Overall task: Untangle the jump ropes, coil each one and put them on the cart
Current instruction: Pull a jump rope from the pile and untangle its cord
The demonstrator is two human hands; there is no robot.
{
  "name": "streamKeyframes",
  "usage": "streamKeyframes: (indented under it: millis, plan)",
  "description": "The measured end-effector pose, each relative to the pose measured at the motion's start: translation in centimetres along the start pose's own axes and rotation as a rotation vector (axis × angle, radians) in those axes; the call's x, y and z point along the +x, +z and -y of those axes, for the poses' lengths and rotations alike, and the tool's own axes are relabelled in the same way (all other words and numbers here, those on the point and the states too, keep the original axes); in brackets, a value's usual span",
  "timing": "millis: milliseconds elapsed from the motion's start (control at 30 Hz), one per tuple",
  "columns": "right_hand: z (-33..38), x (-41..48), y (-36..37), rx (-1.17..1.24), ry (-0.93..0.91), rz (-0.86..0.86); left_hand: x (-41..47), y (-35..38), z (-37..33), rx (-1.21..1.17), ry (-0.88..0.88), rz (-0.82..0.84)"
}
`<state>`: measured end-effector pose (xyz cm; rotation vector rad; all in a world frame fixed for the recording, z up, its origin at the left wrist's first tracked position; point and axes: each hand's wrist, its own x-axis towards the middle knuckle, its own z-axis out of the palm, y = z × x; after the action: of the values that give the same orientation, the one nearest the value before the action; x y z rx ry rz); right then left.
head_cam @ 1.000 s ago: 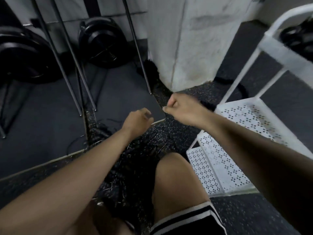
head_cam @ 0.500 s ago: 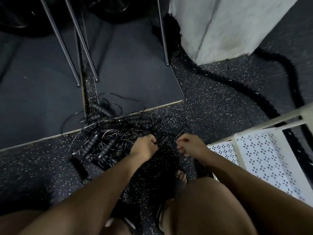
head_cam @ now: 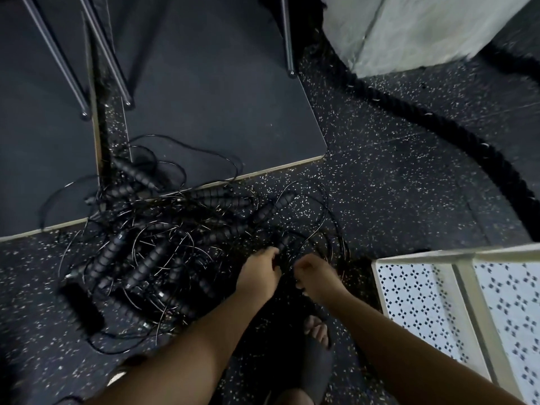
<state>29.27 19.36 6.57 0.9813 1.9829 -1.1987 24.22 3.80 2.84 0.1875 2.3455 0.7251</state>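
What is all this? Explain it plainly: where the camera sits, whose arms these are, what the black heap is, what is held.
No machine here: a person wears one camera on the head, looking down at their own arms. On the speckled floor lies a tangle of black ropes, thin cords with ribbed handles, partly over a dark mat. The left hand and right hand curl into its near edge and seem to pinch cords; which ones is too dark to tell. The white cart stands at the right. A thick rope snakes behind.
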Motion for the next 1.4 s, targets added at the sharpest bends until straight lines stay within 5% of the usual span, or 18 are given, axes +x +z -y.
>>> streamKeyframes:
  millis: [300,500,933,1400]
  plan:
    - [1.4,5.9,1.7,-0.029,-0.031,0.008,3.8,1.7,1.2,0.465,0.091,-0.152]
    - [2.2,7.9,2.3,0.013,0.050,0.070,6.1,1.5,1.1,0.581,0.057,-0.081]
    - [6.8,5.8,-1.2,0.264,-0.161,0.033,5.3,-5.0,-0.1,0.371,0.396,-0.262]
    - [23.4,-9.1,-6.4,0.526,-0.575,-0.063,-1.9,-26.6,-9.0,0.354,0.634,-0.582]
